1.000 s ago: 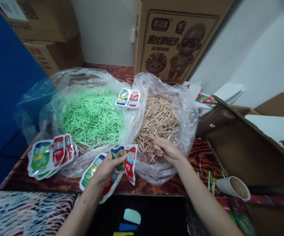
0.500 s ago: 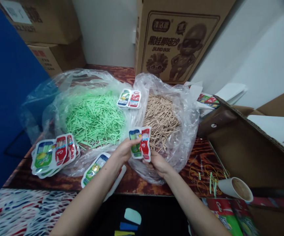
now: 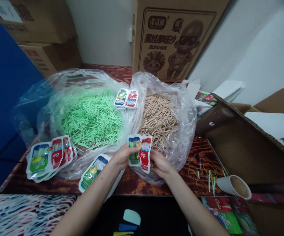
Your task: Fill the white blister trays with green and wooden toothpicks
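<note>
Both my hands hold one double candy-stick packet (image 3: 145,159), half green with a lemon-lime print and half red with a cola print. My left hand (image 3: 122,156) grips its left side, the thumb lying across the front. Closed at the lower right edge is my right hand (image 3: 159,164), its fingers partly hidden behind the packet. Behind it lies an open clear bag of brown sticks (image 3: 158,118); to its left is a bag of green sticks (image 3: 92,119). A larger packet (image 3: 92,173) lies partly under my left forearm.
Filled packets (image 3: 39,160) are stacked at the left, and a small packet (image 3: 126,98) rests between the bags. Rubber bands (image 3: 198,175) and a paper cup (image 3: 232,186) lie at the right beside an open carton (image 3: 245,154). A tall carton (image 3: 173,42) stands behind.
My hands have lowered the packet slightly toward me, and its front now faces up more fully. The whole view has shifted a little; the bags and stacked packets stay in place.
</note>
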Motion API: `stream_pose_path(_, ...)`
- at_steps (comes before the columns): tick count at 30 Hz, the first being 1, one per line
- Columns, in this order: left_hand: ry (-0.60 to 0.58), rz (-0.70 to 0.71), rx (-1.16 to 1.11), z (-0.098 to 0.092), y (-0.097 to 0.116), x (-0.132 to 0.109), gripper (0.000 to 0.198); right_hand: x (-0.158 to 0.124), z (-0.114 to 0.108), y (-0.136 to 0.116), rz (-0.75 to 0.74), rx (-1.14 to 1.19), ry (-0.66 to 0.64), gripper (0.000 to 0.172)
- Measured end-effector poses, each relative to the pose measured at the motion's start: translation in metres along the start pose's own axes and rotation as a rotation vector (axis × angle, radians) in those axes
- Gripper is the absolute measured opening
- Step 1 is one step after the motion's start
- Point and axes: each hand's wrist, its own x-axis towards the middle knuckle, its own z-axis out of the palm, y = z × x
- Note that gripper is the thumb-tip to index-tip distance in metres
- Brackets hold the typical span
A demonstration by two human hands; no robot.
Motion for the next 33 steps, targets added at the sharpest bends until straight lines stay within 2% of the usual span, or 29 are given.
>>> stream_pose_path(5, -0.019, 0.03, -0.071, 0.001, 0.008, 0.017, 0.028, 0.001, 0.01, 0.006, 0.008, -0.033, 0.003, 0.034)
stream_pose_path(8, -0.014, 0.084, -0.086, 0.002, 0.023, 0.025, 0.026, -0.005, 0.005, 0.003, 0.056, -0.019, -0.032, 0.035)
stream_pose_path(12, -0.038, 0.138, -0.05, 0.003, 0.034, 0.021, 0.035, -0.014, -0.004, -0.002, -0.001, 0.053, -0.043, 0.034)
stream_pose_path(17, -0.054, 0.124, 0.097, 0.005, 0.022, 0.012, 0.032, -0.012, 0.0, -0.002, 0.01, 0.016, -0.021, 0.035)
stream_pose_path(22, -0.046, 0.143, 0.158, 0.008, 0.013, 0.014, 0.033, 0.001, 0.007, 0.0, 0.016, -0.009, 0.046, 0.039)
stream_pose_path(27, -0.019, 0.147, 0.138, 0.002, 0.021, 0.016, 0.032, 0.008, -0.003, -0.01, 0.035, -0.077, -0.069, 0.033)
stream_pose_path(33, -0.075, 0.119, 0.08, 0.002, 0.02, 0.016, 0.035, 0.015, -0.008, -0.012, 0.048, -0.149, -0.175, 0.031)
